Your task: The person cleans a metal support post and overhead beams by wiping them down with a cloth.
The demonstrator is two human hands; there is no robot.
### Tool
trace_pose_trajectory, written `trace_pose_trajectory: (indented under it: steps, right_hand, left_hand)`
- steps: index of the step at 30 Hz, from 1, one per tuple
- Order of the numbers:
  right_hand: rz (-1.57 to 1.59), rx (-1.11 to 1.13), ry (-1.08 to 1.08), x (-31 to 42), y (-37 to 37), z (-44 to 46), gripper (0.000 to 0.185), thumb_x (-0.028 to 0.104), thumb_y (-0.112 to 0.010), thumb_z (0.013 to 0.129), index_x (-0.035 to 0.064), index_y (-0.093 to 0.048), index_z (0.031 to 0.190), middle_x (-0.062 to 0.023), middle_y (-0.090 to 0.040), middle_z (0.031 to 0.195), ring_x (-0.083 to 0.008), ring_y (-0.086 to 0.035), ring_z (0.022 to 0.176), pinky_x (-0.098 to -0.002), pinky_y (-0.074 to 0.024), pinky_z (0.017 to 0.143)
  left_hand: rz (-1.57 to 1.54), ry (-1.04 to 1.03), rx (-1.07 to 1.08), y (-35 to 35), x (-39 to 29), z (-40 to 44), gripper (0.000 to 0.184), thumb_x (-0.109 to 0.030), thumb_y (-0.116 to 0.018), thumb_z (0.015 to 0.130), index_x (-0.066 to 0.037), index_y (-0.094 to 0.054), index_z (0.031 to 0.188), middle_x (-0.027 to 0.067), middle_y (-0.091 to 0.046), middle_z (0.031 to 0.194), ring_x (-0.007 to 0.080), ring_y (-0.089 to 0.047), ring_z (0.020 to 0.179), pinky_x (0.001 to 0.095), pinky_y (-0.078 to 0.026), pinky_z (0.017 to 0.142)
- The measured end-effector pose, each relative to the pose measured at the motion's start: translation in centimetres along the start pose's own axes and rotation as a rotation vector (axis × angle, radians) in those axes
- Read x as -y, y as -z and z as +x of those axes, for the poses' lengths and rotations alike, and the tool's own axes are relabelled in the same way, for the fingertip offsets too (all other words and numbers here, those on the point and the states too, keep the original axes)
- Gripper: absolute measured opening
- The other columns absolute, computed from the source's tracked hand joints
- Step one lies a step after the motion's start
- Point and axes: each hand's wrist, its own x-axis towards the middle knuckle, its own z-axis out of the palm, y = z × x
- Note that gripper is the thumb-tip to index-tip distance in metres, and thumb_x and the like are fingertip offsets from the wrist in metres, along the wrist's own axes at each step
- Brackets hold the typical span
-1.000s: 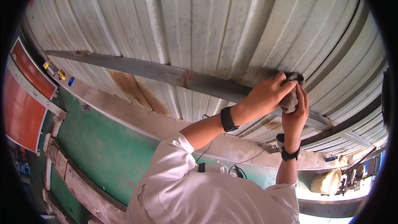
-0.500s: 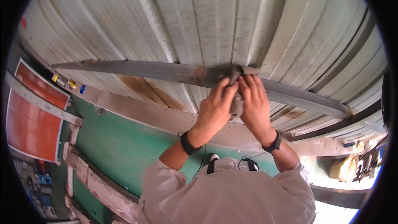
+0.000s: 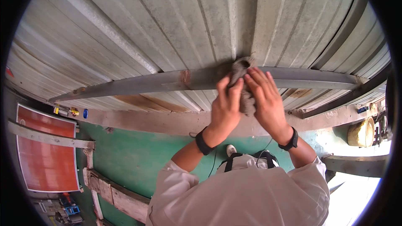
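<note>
A bunched grey-brown rag (image 3: 247, 104) is pressed against the grey metal rail (image 3: 201, 78) that runs across the corrugated wall (image 3: 184, 25). My left hand (image 3: 226, 109) grips the rag from its left side, fingers bent onto the cloth. On the other side, my right hand (image 3: 268, 102) lies along the rag, its fingertips over the cloth's upper part at the rail. Both hands are close together, with the rag between them. The palms and part of the cloth under the fingers are hidden.
Below the wall runs a concrete ledge (image 3: 176, 123) above a green floor (image 3: 130, 155). An orange-red panel (image 3: 48, 155) and a worn beam (image 3: 121, 196) are on the left. A yellowish drum (image 3: 361, 133) stands at the right. Small bottles (image 3: 67, 111) sit at the far left.
The view has shifted and turned, with the rail appearing more level. Both hands have slid the rag a little to the right along the rail, still holding it.
</note>
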Motion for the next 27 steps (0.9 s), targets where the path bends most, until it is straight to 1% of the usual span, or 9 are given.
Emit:
trace_pose_trajectory:
  steps: [3, 4, 6, 12, 18, 20, 22, 24, 27]
  right_hand:
    - [-0.117, -0.06, -0.111, -1.8, 1.7, -2.4, 0.054, -0.006, -0.056, 0.071, -0.0004, -0.052, 0.124, -0.0195, -0.051, 0.132, -0.0341, -0.045, 0.13, -0.0494, -0.032, 0.111]
    - [-0.135, -0.119, -0.132, -2.6, 2.2, -3.1, 0.048, -0.005, -0.058, 0.074, -0.0006, -0.054, 0.122, -0.0199, -0.052, 0.131, -0.0349, -0.046, 0.128, -0.0495, -0.0331, 0.11]
    - [-0.179, -0.174, -0.191, -3.8, 3.4, -4.5, 0.043, -0.001, -0.06, 0.079, -0.0009, -0.054, 0.122, -0.0196, -0.054, 0.13, -0.0354, -0.048, 0.126, -0.049, -0.0343, 0.109]
    - [-0.252, -0.218, -0.232, -3.6, 4.0, -5.5, 0.047, 0.004, -0.064, 0.08, -0.0006, -0.052, 0.126, -0.0182, -0.053, 0.132, -0.0363, -0.047, 0.127, -0.0491, -0.0341, 0.108]
    - [-0.329, -0.23, -0.228, -2.6, -0.9, -7.1, 0.061, 0.008, -0.062, 0.081, -0.0003, -0.04, 0.138, -0.0218, -0.038, 0.142, -0.0414, -0.033, 0.135, -0.0564, -0.0254, 0.111]
    - [-0.306, -0.197, -0.238, -2.0, -2.0, -7.7, 0.063, 0.008, -0.064, 0.08, -0.0006, -0.041, 0.138, -0.0217, -0.038, 0.142, -0.0424, -0.033, 0.135, -0.0565, -0.025, 0.111]
    - [-0.15, -0.153, -0.259, -1.4, -3.8, -9.4, 0.065, 0.001, -0.063, 0.079, -0.0021, -0.038, 0.139, -0.0264, -0.033, 0.143, -0.0475, -0.029, 0.134, -0.0539, -0.0236, 0.112]
    - [0.05, -0.089, -0.257, -1.7, -6.1, -11.1, 0.07, 0.0, -0.066, 0.075, -0.0025, -0.038, 0.139, -0.0285, -0.035, 0.138, -0.0477, -0.035, 0.129, -0.052, -0.0309, 0.107]
    - [0.07, -0.096, -0.195, -3.1, -10.0, -12.6, 0.063, 0.001, -0.066, 0.075, -0.0038, -0.041, 0.133, -0.0286, -0.038, 0.134, -0.0478, -0.037, 0.125, -0.0522, -0.0314, 0.105]
  left_hand:
    - [-0.084, -0.092, 0.005, -3.7, -1.8, 0.5, 0.057, 0.007, -0.061, 0.072, -0.002, -0.048, 0.126, 0.0283, -0.045, 0.124, 0.0414, -0.066, 0.083, 0.041, -0.058, 0.062]
    - [-0.158, -0.05, 0.063, -4.6, -2.9, 0.7, 0.062, 0.009, -0.062, 0.069, -0.006, -0.048, 0.127, 0.0262, -0.044, 0.126, 0.0438, -0.063, 0.091, 0.0447, -0.058, 0.067]
    - [-0.178, -0.119, 0.086, -6.7, -4.4, 1.3, 0.049, 0.001, -0.06, 0.077, -0.004, -0.05, 0.124, 0.026, -0.045, 0.125, 0.0368, -0.066, 0.074, 0.0383, -0.057, 0.056]
    - [-0.251, -0.178, 0.107, -7.7, -5.8, 1.7, 0.046, -0.004, -0.062, 0.077, -0.003, -0.052, 0.121, 0.0208, -0.047, 0.124, 0.0321, -0.065, 0.084, 0.0338, -0.056, 0.055]
    - [-0.187, -0.194, 0.08, -5.8, -3.0, -0.2, 0.041, -0.007, -0.062, 0.077, -0.006, -0.057, 0.117, 0.0111, -0.053, 0.121, 0.0271, -0.065, 0.09, 0.0316, -0.057, 0.059]
    - [-0.237, -0.157, 0.011, -5.8, -2.1, -1.3, 0.039, -0.008, -0.064, 0.077, -0.008, -0.058, 0.116, 0.0092, -0.054, 0.119, 0.0271, -0.065, 0.092, 0.0319, -0.057, 0.061]
    - [-0.277, -0.028, 0.143, -5.8, -0.9, -3.6, 0.041, -0.01, -0.067, 0.076, -0.01, -0.059, 0.116, 0.0098, -0.056, 0.117, 0.0279, -0.064, 0.094, 0.0332, -0.057, 0.065]
    - [-0.252, -0.1, -0.061, -7.2, 1.0, -6.0, 0.045, -0.011, -0.069, 0.075, -0.012, -0.058, 0.118, 0.0112, -0.056, 0.115, 0.0305, -0.064, 0.095, 0.0349, -0.058, 0.068]
    - [-0.246, -0.072, -0.171, -10.0, 3.0, -8.9, 0.045, -0.013, -0.069, 0.074, -0.014, -0.058, 0.118, 0.0133, -0.057, 0.114, 0.0348, -0.063, 0.097, 0.0386, -0.058, 0.07]
